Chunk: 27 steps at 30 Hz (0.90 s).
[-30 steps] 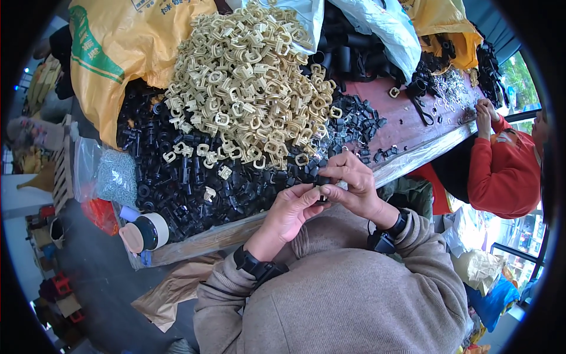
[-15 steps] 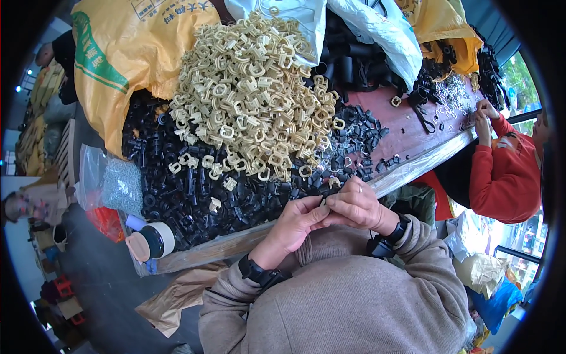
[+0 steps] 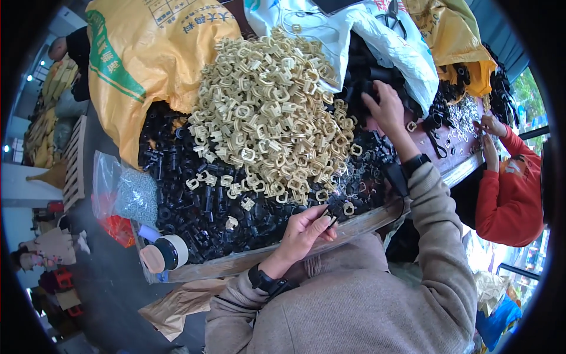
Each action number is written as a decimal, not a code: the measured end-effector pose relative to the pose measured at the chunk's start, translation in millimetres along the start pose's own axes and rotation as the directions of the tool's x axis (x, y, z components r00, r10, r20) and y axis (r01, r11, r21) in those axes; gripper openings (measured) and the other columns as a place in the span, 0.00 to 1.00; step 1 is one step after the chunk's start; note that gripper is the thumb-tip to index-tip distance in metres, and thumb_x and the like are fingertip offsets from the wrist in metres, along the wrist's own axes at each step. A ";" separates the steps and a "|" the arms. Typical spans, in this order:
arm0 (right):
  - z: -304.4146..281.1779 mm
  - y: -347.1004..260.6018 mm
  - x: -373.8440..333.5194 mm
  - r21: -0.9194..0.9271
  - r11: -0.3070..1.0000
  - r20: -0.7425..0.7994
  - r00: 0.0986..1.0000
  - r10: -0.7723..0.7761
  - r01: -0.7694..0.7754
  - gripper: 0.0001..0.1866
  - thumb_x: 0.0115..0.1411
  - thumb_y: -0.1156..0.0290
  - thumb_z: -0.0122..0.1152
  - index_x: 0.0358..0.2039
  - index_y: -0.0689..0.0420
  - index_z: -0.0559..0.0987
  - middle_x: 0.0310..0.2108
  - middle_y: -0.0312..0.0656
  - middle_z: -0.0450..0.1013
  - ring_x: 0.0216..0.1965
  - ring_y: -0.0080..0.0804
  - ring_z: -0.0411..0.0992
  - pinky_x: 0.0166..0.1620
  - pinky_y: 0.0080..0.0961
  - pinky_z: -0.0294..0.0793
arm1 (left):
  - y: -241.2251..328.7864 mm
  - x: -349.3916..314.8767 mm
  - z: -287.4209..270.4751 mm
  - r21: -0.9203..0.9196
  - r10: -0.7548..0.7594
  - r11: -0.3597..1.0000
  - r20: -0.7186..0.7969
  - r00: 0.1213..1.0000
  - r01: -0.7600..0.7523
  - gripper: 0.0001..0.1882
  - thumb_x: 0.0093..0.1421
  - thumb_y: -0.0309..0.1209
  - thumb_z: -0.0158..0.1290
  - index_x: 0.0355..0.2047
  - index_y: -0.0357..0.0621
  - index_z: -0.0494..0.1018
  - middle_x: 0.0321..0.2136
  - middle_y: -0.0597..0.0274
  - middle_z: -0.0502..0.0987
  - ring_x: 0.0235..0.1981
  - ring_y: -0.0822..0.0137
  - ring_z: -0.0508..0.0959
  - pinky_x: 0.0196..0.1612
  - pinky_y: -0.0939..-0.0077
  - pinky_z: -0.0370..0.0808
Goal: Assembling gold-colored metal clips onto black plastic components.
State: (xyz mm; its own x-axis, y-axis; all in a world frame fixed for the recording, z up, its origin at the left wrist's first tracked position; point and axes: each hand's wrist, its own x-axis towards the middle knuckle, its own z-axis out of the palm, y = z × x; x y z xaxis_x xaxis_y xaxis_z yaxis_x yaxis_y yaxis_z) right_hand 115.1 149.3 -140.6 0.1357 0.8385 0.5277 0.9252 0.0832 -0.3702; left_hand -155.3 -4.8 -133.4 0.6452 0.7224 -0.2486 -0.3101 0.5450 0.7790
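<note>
On yellow sack [image 3: 156,56]: dk print [image 3: 202,25]; hands [image 3: 303,237] [image 3: 386,109] at blk parts [image 3: 335,207].

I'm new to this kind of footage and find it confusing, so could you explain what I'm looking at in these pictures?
There's no machine here: you see a person's two bare hands. The view comes from the left of two wide fisheye cameras on that person's head, looking down, so straight edges bend near the rim.

On the table lies a big heap of cream plastic parts, with small black parts spread beside it. Around them are a yellow sack, a white bag and a lidded cup.

The left hand pinches a small dark piece. The right hand is at the larger black pieces by the white bag; whether it grips one isn't clear.
</note>
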 end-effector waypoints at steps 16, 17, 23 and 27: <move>-76.4 -43.1 -58.8 0.551 0.798 0.408 0.913 -0.004 -0.243 0.16 0.53 0.66 0.51 0.40 0.62 0.69 0.26 0.43 0.68 0.29 0.28 0.66 0.32 0.21 0.63 | 11.3 -18.3 -9.9 -0.230 0.061 0.968 -0.184 0.981 -0.103 0.16 0.53 0.30 0.52 0.41 0.37 0.66 0.31 0.55 0.73 0.28 0.69 0.75 0.30 0.83 0.74; -83.8 -51.2 -65.1 0.548 0.800 0.417 0.909 -0.006 -0.246 0.16 0.53 0.66 0.51 0.40 0.62 0.69 0.26 0.43 0.68 0.29 0.28 0.66 0.32 0.21 0.63 | 13.8 -16.8 -9.7 -0.239 0.057 0.966 -0.189 0.980 -0.102 0.16 0.53 0.30 0.52 0.41 0.37 0.66 0.31 0.55 0.73 0.28 0.69 0.75 0.30 0.83 0.74; -99.2 -99.7 -87.3 0.750 0.659 0.403 0.832 -0.380 -0.062 0.19 0.47 0.65 0.60 0.37 0.64 0.71 0.28 0.43 0.68 0.30 0.31 0.66 0.34 0.24 0.65 | 28.2 -10.7 -7.2 -0.315 -0.096 0.947 -0.093 0.991 0.062 0.15 0.52 0.28 0.53 0.40 0.38 0.67 0.27 0.61 0.73 0.25 0.74 0.72 0.25 0.87 0.70; -87.3 -104.0 -90.5 0.780 0.624 0.422 0.770 -0.478 -0.041 0.21 0.43 0.65 0.64 0.36 0.63 0.72 0.29 0.43 0.68 0.31 0.34 0.66 0.36 0.25 0.65 | 28.9 -7.5 -11.9 -0.294 -0.137 0.950 -0.089 0.987 0.105 0.15 0.50 0.27 0.54 0.39 0.38 0.68 0.25 0.64 0.72 0.23 0.77 0.71 0.22 0.88 0.67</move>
State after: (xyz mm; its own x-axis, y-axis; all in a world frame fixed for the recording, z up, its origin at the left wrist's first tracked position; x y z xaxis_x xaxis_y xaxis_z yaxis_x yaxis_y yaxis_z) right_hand 37.5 17.8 -83.2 -0.4872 0.8336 0.2603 0.2952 0.4377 -0.8493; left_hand -177.4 10.6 -115.8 0.6170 0.6761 -0.4028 -0.4323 0.7188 0.5445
